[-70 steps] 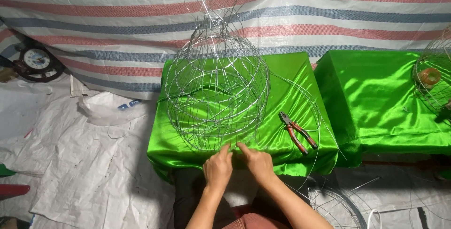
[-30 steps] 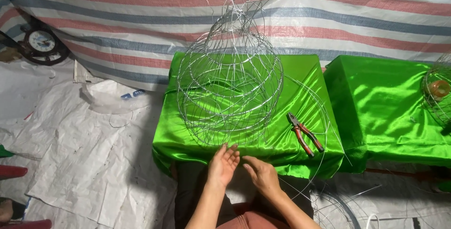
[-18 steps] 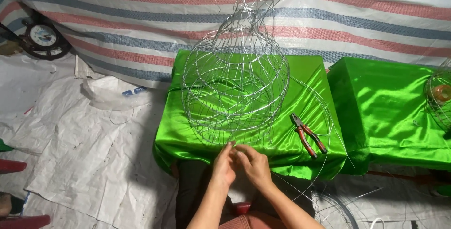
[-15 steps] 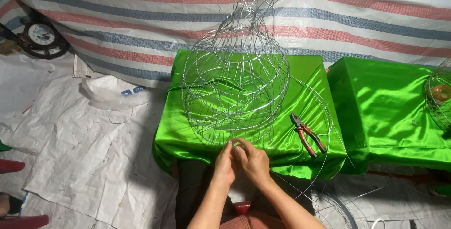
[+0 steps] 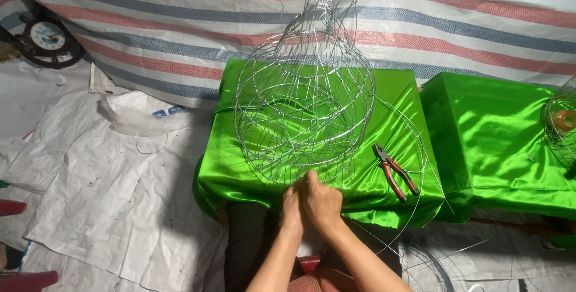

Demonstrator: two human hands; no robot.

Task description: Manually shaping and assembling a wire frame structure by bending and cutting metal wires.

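Silvery wire, bent into a big rounded cage-like frame (image 5: 303, 103), stands on a table draped in shiny green cloth (image 5: 240, 172), its loose strands rising to a tangled point at the top against the striped tarpaulin (image 5: 480, 22) hung behind. Both hands meet at the frame's lower front edge, right at the near side of the table. The right hand (image 5: 321, 202) lies partly over the left hand (image 5: 293, 205); the fingers of both are curled in tight, pinching the bottom wires of the frame, though exactly which strand each one has I cannot tell, since the right hand covers the spot. The frame holds nothing inside; the green cloth shows straight through it.

Just to the right of the hands, a pair of pliers with red and black handles (image 5: 395, 171) lies flat on the cloth, apart from the frame. A large loose hoop of wire (image 5: 423, 166) curves round that corner of the table. Further right is a second green-draped table (image 5: 498, 142), with another wire frame (image 5: 561, 125) at its far edge that has something orange inside. White sacking (image 5: 90, 178) covers the floor on the left, and a round clock (image 5: 47, 35) leans up by the tarpaulin.
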